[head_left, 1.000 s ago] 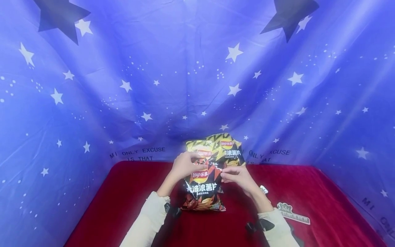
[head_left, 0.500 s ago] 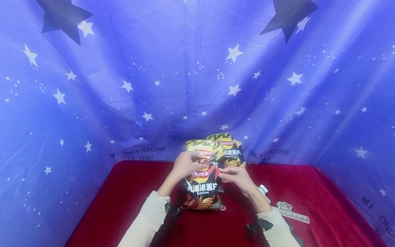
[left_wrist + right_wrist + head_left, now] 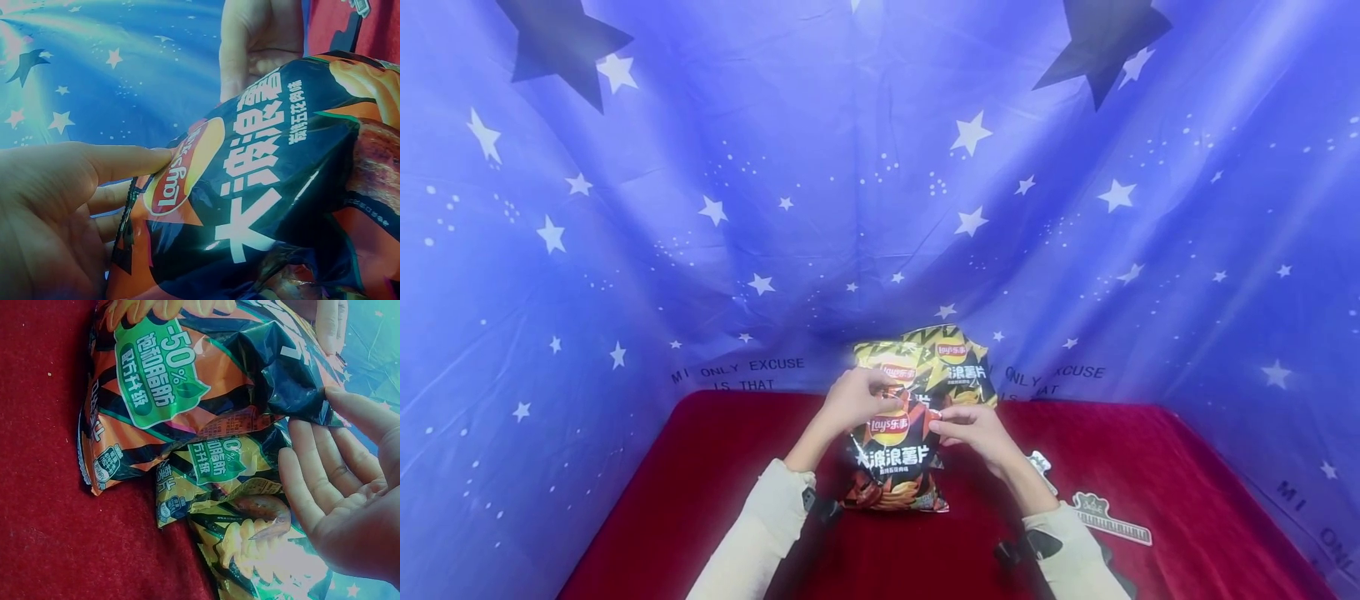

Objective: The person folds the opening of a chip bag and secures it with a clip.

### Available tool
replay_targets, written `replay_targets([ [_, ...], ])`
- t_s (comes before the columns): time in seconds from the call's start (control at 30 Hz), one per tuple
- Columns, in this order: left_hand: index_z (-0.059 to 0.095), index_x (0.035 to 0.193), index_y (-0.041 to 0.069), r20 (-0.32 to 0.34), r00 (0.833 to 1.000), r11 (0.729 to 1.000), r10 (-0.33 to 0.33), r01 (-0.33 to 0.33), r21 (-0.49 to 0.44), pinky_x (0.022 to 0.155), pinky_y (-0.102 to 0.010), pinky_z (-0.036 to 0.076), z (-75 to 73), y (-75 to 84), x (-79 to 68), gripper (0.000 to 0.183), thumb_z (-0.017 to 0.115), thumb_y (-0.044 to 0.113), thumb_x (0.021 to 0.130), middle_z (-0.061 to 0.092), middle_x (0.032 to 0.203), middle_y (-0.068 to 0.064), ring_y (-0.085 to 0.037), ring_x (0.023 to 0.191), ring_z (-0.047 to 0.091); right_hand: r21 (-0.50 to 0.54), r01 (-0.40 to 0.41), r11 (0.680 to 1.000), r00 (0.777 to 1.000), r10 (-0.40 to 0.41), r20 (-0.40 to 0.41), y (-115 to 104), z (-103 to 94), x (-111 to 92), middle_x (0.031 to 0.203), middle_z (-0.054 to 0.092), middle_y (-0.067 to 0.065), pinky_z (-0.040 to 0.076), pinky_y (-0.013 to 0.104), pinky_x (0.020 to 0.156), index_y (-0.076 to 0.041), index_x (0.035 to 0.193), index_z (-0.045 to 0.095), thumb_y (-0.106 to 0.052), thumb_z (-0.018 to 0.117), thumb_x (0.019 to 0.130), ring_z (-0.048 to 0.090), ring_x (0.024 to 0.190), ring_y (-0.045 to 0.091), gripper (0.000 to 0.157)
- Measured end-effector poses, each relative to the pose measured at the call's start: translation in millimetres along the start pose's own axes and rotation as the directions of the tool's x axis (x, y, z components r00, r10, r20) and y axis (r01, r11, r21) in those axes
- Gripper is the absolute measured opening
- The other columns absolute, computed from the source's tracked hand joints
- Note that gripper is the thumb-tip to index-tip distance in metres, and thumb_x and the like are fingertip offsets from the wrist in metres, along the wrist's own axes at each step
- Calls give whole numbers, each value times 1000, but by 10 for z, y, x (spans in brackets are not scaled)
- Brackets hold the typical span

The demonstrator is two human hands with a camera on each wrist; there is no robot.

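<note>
A red-and-black Lay's chip bag [image 3: 891, 458] stands on the red cloth in front of me. My left hand [image 3: 853, 400] pinches its top edge, thumb on the front by the logo and fingers behind, as the left wrist view shows. At the bag's upper right corner, my right hand [image 3: 973, 429] pinches the film between thumb and fingertips. The right wrist view has this hand [image 3: 350, 481] with its other fingers extended below the corner. Close behind are two yellow-and-black chip bags, the nearer one [image 3: 868, 354] partly covered by the red bag and the farther one [image 3: 966, 375] to its right.
On the right of the red cloth [image 3: 715, 467] lies a white clip with a piano-key pattern [image 3: 1112, 521]. A second white clip [image 3: 1041, 468] is partly hidden by my right forearm. A blue star-print curtain [image 3: 820, 250] encloses the table at the back and sides.
Both hands keep their hold on the red bag, almost unmoved. My right forearm has shifted slightly, and more of the clip beside it shows.
</note>
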State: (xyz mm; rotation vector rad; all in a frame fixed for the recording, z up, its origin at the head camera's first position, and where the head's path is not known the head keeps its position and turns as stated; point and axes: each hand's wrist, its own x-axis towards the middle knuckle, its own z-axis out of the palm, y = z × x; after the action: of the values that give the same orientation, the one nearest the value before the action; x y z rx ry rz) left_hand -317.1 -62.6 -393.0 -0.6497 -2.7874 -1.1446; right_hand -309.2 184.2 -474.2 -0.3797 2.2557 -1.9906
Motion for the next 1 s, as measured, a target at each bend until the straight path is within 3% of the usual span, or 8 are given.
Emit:
replay_targets([
  [0.27,79,104,14,26,1000,1000,-2,2,-2,71,-28,53,-17,11,40,25,85,26,82,78,98,-2,-12,78,65,-8,-16,1000,1000,16,18,-12,-11,23,96,70,1,63,38,75,16,112,67,-8,77,88,71,80,13,36],
  [0.57,78,106,13,26,1000,1000,-15,14,22,86,-41,57,-4,13,63,29,85,27,82,78,108,-6,-23,97,71,-2,-35,999,999,36,15,-16,5,32,98,69,1,62,34,73,15,113,68,-10,78,88,70,83,12,37],
  [1.0,78,111,12,24,999,999,-35,35,22,84,-39,57,1,29,51,33,85,26,82,78,109,-6,-21,94,71,16,-42,999,999,42,16,-59,24,29,94,69,-1,62,33,73,12,106,70,-8,79,86,68,83,12,30],
])
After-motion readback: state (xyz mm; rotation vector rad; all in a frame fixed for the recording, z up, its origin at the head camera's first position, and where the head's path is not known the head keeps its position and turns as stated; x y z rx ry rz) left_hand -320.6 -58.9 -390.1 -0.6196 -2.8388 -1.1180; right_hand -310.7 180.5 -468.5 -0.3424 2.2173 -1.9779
